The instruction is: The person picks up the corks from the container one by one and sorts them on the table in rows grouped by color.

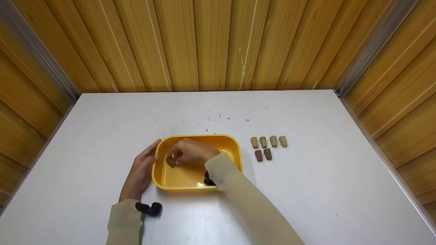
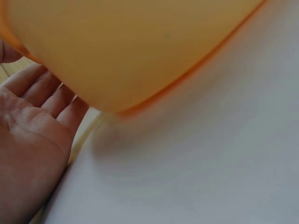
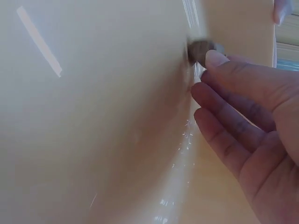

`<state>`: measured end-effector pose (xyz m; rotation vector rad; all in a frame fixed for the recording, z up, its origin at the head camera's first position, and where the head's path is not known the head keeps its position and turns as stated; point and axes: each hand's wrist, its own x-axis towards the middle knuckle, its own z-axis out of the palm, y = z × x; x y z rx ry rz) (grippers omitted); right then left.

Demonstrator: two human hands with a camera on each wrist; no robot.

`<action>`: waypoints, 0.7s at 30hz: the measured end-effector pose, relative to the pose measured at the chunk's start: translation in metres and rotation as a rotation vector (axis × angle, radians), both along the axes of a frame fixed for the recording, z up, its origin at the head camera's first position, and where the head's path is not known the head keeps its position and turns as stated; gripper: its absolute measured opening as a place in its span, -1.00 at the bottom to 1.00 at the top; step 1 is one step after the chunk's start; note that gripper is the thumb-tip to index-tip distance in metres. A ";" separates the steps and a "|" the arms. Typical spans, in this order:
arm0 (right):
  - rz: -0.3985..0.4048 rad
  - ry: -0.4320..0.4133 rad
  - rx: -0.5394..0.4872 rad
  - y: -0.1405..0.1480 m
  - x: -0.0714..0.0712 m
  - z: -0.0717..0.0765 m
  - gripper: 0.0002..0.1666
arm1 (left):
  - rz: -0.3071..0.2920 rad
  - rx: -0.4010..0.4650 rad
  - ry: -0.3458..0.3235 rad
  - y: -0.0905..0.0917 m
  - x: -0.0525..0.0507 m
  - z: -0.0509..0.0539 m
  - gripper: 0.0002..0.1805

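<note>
A yellow rectangular tray (image 1: 184, 188) lies on the white table. Inside it, near its left wall, my right hand (image 1: 194, 150) pinches a brown tapered stopper (image 1: 171, 161) between thumb and fingertips. The right wrist view shows this stopper (image 3: 202, 52) close to the tray's wall, with the other fingers of the hand (image 3: 252, 121) loosely bent below. At the tray's left outer side is my left hand (image 1: 142, 168), its fingers fairly straight along the wall and its thumb by the rim. In the left wrist view the tray's wall (image 2: 121, 56) partly hides the left fingertips.
Right of the tray stand two rows of small tapered stoppers: several pale ones (image 1: 263, 142) behind, two brown ones (image 1: 268, 154) in front. A yellow slatted wall (image 1: 211, 44) closes off the table's (image 1: 333, 190) back edge. Dark wrist cameras (image 1: 150, 209) sit on the sleeves.
</note>
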<state>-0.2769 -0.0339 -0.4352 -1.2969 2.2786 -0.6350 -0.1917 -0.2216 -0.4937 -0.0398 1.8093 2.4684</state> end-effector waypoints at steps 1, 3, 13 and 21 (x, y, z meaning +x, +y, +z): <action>0.004 0.007 0.005 -0.001 0.001 0.001 -0.64 | -0.001 0.000 0.000 0.000 0.000 0.000 -0.37; 0.012 0.014 0.006 -0.003 0.003 0.001 -0.66 | -0.001 0.005 0.000 0.000 0.000 0.000 -0.37; -0.019 -0.039 -0.009 -0.003 0.006 -0.001 -0.80 | -0.014 0.004 -0.007 0.000 0.000 0.001 -0.36; -0.007 -0.088 0.018 -0.002 0.007 0.000 -0.65 | -0.009 0.014 0.001 0.000 0.000 0.001 -0.35</action>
